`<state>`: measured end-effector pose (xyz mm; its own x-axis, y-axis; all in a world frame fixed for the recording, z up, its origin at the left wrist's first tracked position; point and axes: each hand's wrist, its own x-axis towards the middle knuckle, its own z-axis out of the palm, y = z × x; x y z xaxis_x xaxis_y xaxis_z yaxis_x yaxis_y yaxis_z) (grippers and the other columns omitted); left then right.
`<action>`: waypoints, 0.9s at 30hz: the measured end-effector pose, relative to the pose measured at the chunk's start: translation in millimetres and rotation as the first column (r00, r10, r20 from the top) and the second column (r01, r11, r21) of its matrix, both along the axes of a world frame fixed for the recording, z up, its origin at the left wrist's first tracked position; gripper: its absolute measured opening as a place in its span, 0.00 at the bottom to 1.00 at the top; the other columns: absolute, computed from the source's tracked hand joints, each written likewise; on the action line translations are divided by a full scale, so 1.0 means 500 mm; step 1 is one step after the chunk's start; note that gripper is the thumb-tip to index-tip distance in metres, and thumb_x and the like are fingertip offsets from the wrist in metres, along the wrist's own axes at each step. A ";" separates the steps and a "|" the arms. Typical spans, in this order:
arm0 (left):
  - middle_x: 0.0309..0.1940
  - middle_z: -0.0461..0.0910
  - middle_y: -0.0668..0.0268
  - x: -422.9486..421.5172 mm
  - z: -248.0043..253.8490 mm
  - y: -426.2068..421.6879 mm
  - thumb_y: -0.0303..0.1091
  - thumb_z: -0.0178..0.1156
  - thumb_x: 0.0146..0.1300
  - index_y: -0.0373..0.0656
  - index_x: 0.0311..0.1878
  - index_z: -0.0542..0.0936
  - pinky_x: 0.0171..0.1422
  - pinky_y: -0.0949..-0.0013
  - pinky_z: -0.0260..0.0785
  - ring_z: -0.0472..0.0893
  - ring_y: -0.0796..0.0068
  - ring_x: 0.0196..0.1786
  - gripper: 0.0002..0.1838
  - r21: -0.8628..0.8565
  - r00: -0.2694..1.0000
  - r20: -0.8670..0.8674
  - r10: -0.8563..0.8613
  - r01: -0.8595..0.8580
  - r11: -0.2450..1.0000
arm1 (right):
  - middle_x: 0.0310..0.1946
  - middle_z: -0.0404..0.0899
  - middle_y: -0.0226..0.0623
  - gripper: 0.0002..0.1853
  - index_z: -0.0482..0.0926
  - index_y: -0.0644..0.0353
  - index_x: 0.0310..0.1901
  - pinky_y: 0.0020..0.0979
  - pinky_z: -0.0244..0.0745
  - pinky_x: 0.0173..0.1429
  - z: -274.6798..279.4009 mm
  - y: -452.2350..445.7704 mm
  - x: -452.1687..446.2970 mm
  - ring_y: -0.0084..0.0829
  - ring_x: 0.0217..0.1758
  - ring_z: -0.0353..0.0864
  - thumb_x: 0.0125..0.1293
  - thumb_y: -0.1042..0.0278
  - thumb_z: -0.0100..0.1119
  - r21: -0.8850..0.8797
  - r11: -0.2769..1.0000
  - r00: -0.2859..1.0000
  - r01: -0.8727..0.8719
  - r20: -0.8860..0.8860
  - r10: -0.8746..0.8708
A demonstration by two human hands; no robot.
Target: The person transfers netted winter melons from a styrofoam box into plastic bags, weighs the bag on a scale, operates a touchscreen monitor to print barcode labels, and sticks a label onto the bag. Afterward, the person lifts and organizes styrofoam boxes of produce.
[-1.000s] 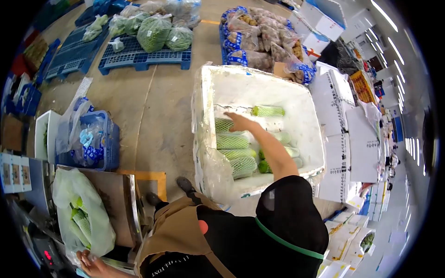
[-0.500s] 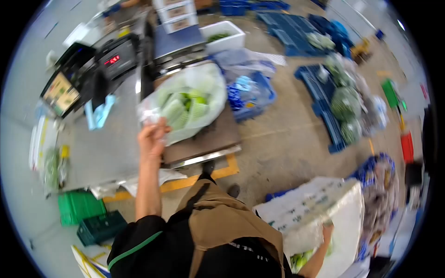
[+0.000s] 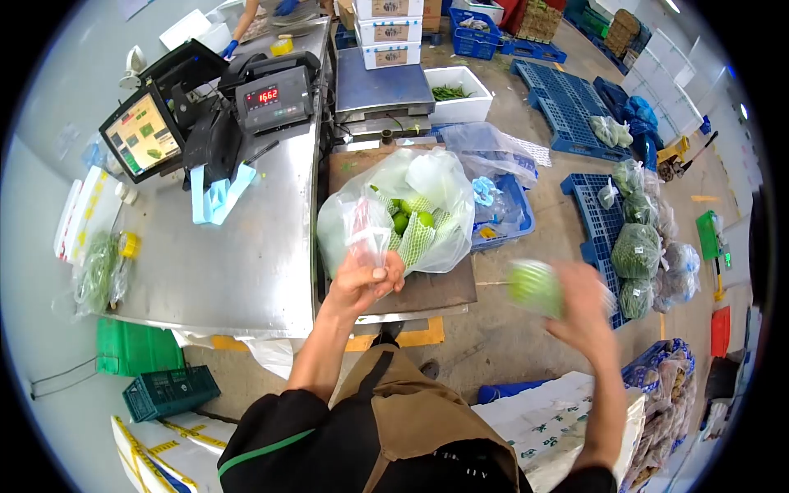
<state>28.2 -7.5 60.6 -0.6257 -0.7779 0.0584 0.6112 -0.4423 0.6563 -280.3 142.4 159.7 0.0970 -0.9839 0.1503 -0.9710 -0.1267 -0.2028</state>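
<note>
Hanging blurred over the floor (image 3: 470, 349), a green vegetable (image 3: 532, 286) was gripped in the right hand (image 3: 582, 308). The left hand (image 3: 363, 283) clutched the edge of a plastic bag (image 3: 454, 251) holding netted vegetables (image 3: 417, 241) beside the steel counter (image 3: 238, 259).

"1662" on scale display (image 3: 263, 97)

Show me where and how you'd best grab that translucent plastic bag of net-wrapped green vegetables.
I'd grip the translucent plastic bag by its loose rim, coming from the near side, where the left hand holds bunched plastic. Its mouth gapes upward and its limp film probably gathers easily; the net-wrapped green vegetables show inside, so gripping there may catch them.
</note>
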 end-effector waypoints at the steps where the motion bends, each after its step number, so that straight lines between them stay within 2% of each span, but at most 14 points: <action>1: 0.22 0.73 0.61 0.008 0.007 0.001 0.33 0.66 0.47 0.35 0.55 0.66 0.35 0.67 0.69 0.67 0.79 0.16 0.31 -0.004 1.000 0.017 0.002 -0.002 1.000 | 0.44 0.74 0.46 0.40 0.70 0.60 0.55 0.43 0.65 0.57 -0.068 -0.111 0.038 0.48 0.50 0.72 0.31 0.74 0.71 -0.110 0.973 0.976 -0.202 0.056 0.209; 3: 0.19 0.70 0.62 0.025 -0.001 -0.004 0.35 0.68 0.46 0.34 0.59 0.63 0.33 0.68 0.69 0.66 0.79 0.15 0.37 0.005 0.999 0.043 -0.020 0.020 1.000 | 0.41 0.76 0.44 0.37 0.71 0.59 0.53 0.42 0.66 0.55 -0.180 -0.305 0.140 0.44 0.49 0.74 0.33 0.71 0.70 0.081 0.930 0.932 -0.358 -0.028 0.362; 6: 0.24 0.74 0.57 0.046 -0.016 -0.005 0.31 0.63 0.50 0.31 0.54 0.66 0.36 0.66 0.70 0.69 0.78 0.17 0.28 -0.002 0.997 -0.007 -0.072 0.072 0.997 | 0.48 0.73 0.42 0.34 0.70 0.59 0.57 0.48 0.63 0.60 -0.367 -0.498 0.287 0.41 0.56 0.70 0.43 0.66 0.67 -0.026 0.918 0.908 -0.396 -0.162 0.387; 8: 0.22 0.73 0.56 0.047 -0.005 -0.004 0.32 0.63 0.48 0.30 0.52 0.67 0.36 0.65 0.69 0.69 0.76 0.17 0.28 0.032 1.000 -0.007 -0.025 0.025 0.999 | 0.50 0.73 0.40 0.31 0.71 0.53 0.58 0.47 0.64 0.57 -0.386 -0.532 0.344 0.41 0.55 0.71 0.48 0.76 0.58 -0.051 0.951 0.948 -0.304 -0.120 0.296; 10: 0.22 0.73 0.56 0.054 -0.007 -0.007 0.32 0.63 0.47 0.30 0.53 0.66 0.35 0.65 0.69 0.69 0.76 0.17 0.29 0.041 1.000 0.021 0.006 -0.007 0.999 | 0.49 0.73 0.40 0.28 0.72 0.51 0.57 0.46 0.64 0.57 -0.352 -0.500 0.347 0.41 0.54 0.71 0.49 0.75 0.59 -0.022 0.918 0.913 -0.397 -0.110 0.392; 12: 0.21 0.67 0.63 0.058 -0.023 -0.012 0.32 0.61 0.47 0.51 0.60 0.64 0.31 0.67 0.64 0.65 0.73 0.21 0.33 0.059 0.991 0.117 0.061 -0.068 0.996 | 0.49 0.72 0.41 0.26 0.73 0.53 0.56 0.46 0.64 0.58 -0.314 -0.453 0.320 0.41 0.55 0.71 0.50 0.72 0.58 0.009 0.884 0.878 -0.467 -0.111 0.465; 13: 0.26 0.69 0.61 0.064 -0.046 -0.007 0.28 0.60 0.47 0.52 0.56 0.67 0.30 0.69 0.64 0.66 0.72 0.24 0.29 0.125 0.985 0.108 0.136 -0.149 0.981 | 0.50 0.72 0.41 0.25 0.73 0.54 0.55 0.46 0.63 0.60 -0.303 -0.413 0.279 0.41 0.55 0.71 0.51 0.70 0.58 0.036 0.878 0.870 -0.478 -0.117 0.479; 14: 0.40 0.73 0.56 0.112 -0.117 -0.017 0.24 0.58 0.47 0.51 0.55 0.66 0.47 0.55 0.66 0.74 0.64 0.40 0.28 0.270 0.984 0.073 0.162 -0.176 0.947 | 0.50 0.72 0.41 0.25 0.73 0.56 0.55 0.46 0.62 0.61 -0.288 -0.363 0.228 0.41 0.55 0.71 0.52 0.68 0.58 0.072 0.881 0.873 -0.467 -0.124 0.473; 16: 0.45 0.73 0.54 0.131 -0.153 -0.040 0.21 0.56 0.49 0.46 0.48 0.71 0.45 0.60 0.65 0.73 0.66 0.38 0.20 0.344 0.960 0.114 0.254 -0.278 0.897 | 0.47 0.73 0.40 0.22 0.73 0.55 0.52 0.44 0.64 0.57 -0.218 -0.241 0.105 0.39 0.53 0.72 0.52 0.68 0.57 0.127 0.941 0.924 -0.313 -0.186 0.333; 18: 0.44 0.73 0.52 0.158 -0.182 -0.085 0.24 0.57 0.52 0.32 0.47 0.71 0.32 0.73 0.58 0.63 0.78 0.25 0.18 0.250 0.993 0.007 0.117 -0.115 0.961 | 0.41 0.72 0.38 0.17 0.74 0.54 0.47 0.43 0.66 0.50 -0.176 -0.091 -0.020 0.37 0.49 0.73 0.53 0.68 0.55 0.016 0.990 0.966 -0.139 -0.217 0.139; 19: 0.41 0.73 0.55 0.142 -0.157 -0.076 0.26 0.58 0.53 0.27 0.48 0.70 0.36 0.71 0.58 0.60 0.81 0.24 0.20 0.122 0.979 0.088 0.185 -0.195 0.973 | 0.43 0.74 0.41 0.19 0.74 0.55 0.50 0.43 0.67 0.53 -0.102 0.004 -0.072 0.38 0.51 0.74 0.53 0.69 0.57 0.110 0.994 0.993 -0.008 -0.112 0.021; 21: 0.40 0.72 0.58 0.116 -0.133 -0.077 0.29 0.55 0.60 0.17 0.57 0.63 0.47 0.66 0.54 0.58 0.78 0.27 0.27 0.029 0.997 0.031 0.067 -0.068 0.997 | 0.46 0.77 0.45 0.21 0.74 0.58 0.52 0.42 0.69 0.54 -0.050 0.224 -0.183 0.42 0.51 0.75 0.54 0.70 0.59 -0.159 0.958 0.971 0.238 0.048 -0.233; 24: 0.34 0.73 0.63 0.080 -0.114 -0.077 0.47 0.54 0.66 0.29 0.61 0.66 0.60 0.63 0.55 0.67 0.66 0.46 0.31 0.045 0.890 0.410 0.201 -0.239 0.970 | 0.45 0.79 0.49 0.16 0.78 0.63 0.46 0.41 0.73 0.51 -0.008 0.572 -0.274 0.48 0.46 0.78 0.54 0.73 0.57 -0.180 0.588 0.612 0.789 0.141 -0.778; 27: 0.40 0.77 0.56 0.066 -0.151 -0.148 0.51 0.55 0.64 0.33 0.60 0.69 0.59 0.58 0.62 0.72 0.61 0.48 0.32 -0.029 0.804 0.538 0.254 -0.284 0.958 | 0.45 0.79 0.50 0.17 0.79 0.64 0.45 0.40 0.72 0.54 -0.085 0.888 -0.341 0.48 0.48 0.78 0.51 0.72 0.58 0.044 0.171 0.174 0.984 -0.072 -0.982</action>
